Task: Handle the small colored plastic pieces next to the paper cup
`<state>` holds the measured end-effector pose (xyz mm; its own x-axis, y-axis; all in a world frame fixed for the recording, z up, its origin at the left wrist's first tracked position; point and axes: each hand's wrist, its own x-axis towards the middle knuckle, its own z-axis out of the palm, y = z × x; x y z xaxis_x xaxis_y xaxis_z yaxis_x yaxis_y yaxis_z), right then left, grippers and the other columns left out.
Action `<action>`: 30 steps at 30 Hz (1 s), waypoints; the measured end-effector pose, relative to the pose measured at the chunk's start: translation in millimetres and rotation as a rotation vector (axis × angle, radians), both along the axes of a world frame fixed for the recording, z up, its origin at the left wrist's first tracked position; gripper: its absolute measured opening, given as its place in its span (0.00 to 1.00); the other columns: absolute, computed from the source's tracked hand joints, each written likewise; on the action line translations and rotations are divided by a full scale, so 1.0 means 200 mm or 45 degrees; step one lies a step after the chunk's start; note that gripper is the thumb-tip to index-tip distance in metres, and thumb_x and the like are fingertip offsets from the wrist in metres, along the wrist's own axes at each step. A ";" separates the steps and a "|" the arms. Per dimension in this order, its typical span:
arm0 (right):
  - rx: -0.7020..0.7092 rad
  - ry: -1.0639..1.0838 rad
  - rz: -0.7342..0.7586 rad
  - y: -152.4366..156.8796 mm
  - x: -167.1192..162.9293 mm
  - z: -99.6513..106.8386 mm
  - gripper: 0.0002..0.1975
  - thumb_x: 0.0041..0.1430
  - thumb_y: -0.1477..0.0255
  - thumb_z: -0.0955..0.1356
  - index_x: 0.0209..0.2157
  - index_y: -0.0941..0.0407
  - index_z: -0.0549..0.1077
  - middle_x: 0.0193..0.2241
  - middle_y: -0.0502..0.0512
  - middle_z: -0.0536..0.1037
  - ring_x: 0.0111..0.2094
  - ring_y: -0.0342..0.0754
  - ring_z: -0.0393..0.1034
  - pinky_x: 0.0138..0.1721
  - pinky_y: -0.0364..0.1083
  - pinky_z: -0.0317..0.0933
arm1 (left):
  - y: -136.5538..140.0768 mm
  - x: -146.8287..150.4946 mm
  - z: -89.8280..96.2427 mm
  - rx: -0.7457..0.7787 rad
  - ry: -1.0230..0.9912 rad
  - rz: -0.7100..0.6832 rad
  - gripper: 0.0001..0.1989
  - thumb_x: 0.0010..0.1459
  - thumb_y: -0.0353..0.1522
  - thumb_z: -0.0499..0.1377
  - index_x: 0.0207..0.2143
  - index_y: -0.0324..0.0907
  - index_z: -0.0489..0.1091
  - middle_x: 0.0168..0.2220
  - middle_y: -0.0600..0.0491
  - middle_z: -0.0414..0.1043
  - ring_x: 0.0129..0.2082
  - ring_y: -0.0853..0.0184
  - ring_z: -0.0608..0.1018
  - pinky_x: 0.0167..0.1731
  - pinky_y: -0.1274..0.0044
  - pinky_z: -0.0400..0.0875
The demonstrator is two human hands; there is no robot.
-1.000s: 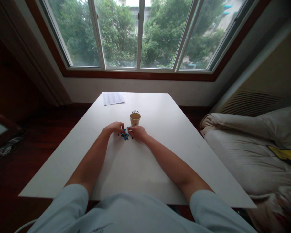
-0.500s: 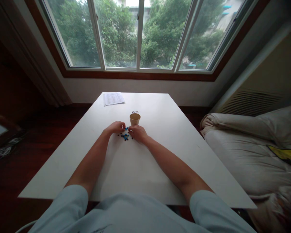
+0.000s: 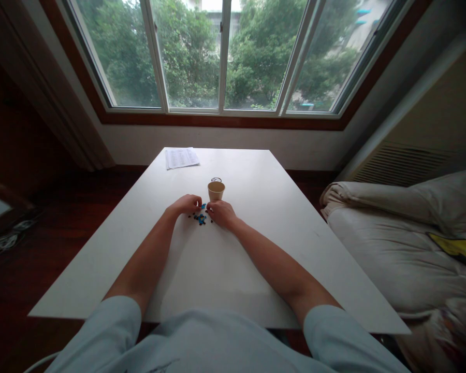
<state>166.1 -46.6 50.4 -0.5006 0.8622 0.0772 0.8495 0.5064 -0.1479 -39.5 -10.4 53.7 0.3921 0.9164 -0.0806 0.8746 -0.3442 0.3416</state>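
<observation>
Several small blue and dark pieces (image 3: 200, 219) lie loosely grouped on the white table (image 3: 217, 269); I cannot make out their kind. My left hand (image 3: 187, 204) is at the left of the group, its thumb and finger pinched near a blue piece (image 3: 203, 206). On the opposite side my right hand (image 3: 221, 213) rests low with its fingertips closed together. Whatever either pinch holds is too small to name. Just beyond my right hand an upright tan paper cup (image 3: 216, 190) stands, its lower part partly hidden by that hand.
Behind the cup lies a small thin dark loop (image 3: 216, 179). Printed sheets of paper (image 3: 181, 157) rest at the table's far left corner. A cushioned sofa (image 3: 373, 243) stands along the right side, and a window (image 3: 221, 62) fills the wall ahead.
Both hands have shifted very slightly to the right, still pinched around the small pieces. The cup and the papers have stayed in place.
</observation>
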 end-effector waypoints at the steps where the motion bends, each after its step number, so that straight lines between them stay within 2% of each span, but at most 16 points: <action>1: -0.006 0.004 0.003 0.00 0.00 0.00 0.15 0.68 0.65 0.60 0.48 0.49 0.76 0.47 0.55 0.79 0.46 0.49 0.73 0.43 0.43 0.60 | 0.00 0.00 0.00 0.004 -0.001 -0.005 0.12 0.51 0.37 0.59 0.36 0.45 0.77 0.32 0.54 0.78 0.28 0.68 0.75 0.27 0.79 0.63; 7: -0.038 0.012 0.005 0.00 0.02 0.02 0.14 0.64 0.69 0.64 0.49 0.48 0.76 0.47 0.53 0.78 0.46 0.49 0.72 0.43 0.43 0.60 | 0.00 0.00 0.01 0.041 -0.011 -0.009 0.11 0.49 0.36 0.59 0.35 0.44 0.76 0.33 0.53 0.77 0.30 0.68 0.74 0.28 0.79 0.62; 11: -0.044 0.015 0.012 0.00 0.02 0.02 0.15 0.63 0.68 0.64 0.50 0.48 0.76 0.48 0.53 0.78 0.46 0.48 0.72 0.44 0.43 0.60 | -0.01 -0.02 0.04 0.135 -0.074 -0.032 0.08 0.51 0.35 0.57 0.32 0.43 0.73 0.30 0.54 0.75 0.29 0.68 0.72 0.28 0.78 0.61; 15: -0.049 0.004 0.034 0.00 0.02 0.01 0.14 0.64 0.66 0.64 0.49 0.48 0.76 0.46 0.53 0.79 0.45 0.48 0.73 0.44 0.43 0.60 | -0.02 -0.03 0.07 0.134 -0.171 -0.048 0.07 0.51 0.35 0.56 0.30 0.42 0.70 0.28 0.55 0.72 0.28 0.68 0.70 0.27 0.78 0.60; 20: -0.028 0.023 0.040 -0.01 0.01 0.01 0.13 0.66 0.66 0.63 0.47 0.48 0.77 0.45 0.52 0.79 0.44 0.48 0.73 0.43 0.42 0.59 | -0.04 -0.04 0.11 0.168 -0.275 0.013 0.06 0.50 0.35 0.56 0.29 0.42 0.69 0.26 0.56 0.68 0.27 0.69 0.68 0.27 0.78 0.60; 24: -0.024 0.020 0.033 -0.01 0.01 0.01 0.14 0.66 0.65 0.62 0.46 0.49 0.77 0.45 0.54 0.79 0.44 0.48 0.73 0.42 0.42 0.59 | -0.05 0.00 0.16 0.214 -0.406 0.043 0.07 0.52 0.36 0.56 0.30 0.41 0.68 0.26 0.56 0.67 0.28 0.69 0.67 0.28 0.78 0.61; 30: -0.019 0.012 0.037 0.00 0.01 0.00 0.13 0.66 0.66 0.62 0.46 0.49 0.76 0.45 0.54 0.79 0.43 0.48 0.73 0.41 0.42 0.59 | -0.05 0.10 0.20 0.289 -0.603 -0.016 0.07 0.54 0.35 0.56 0.31 0.40 0.67 0.27 0.56 0.66 0.28 0.71 0.66 0.28 0.79 0.61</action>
<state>168.3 -47.5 50.7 -0.5248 0.8484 0.0690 0.8330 0.5285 -0.1637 -19.7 -21.1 94.3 0.3484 0.8853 0.3081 0.6375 -0.4647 0.6145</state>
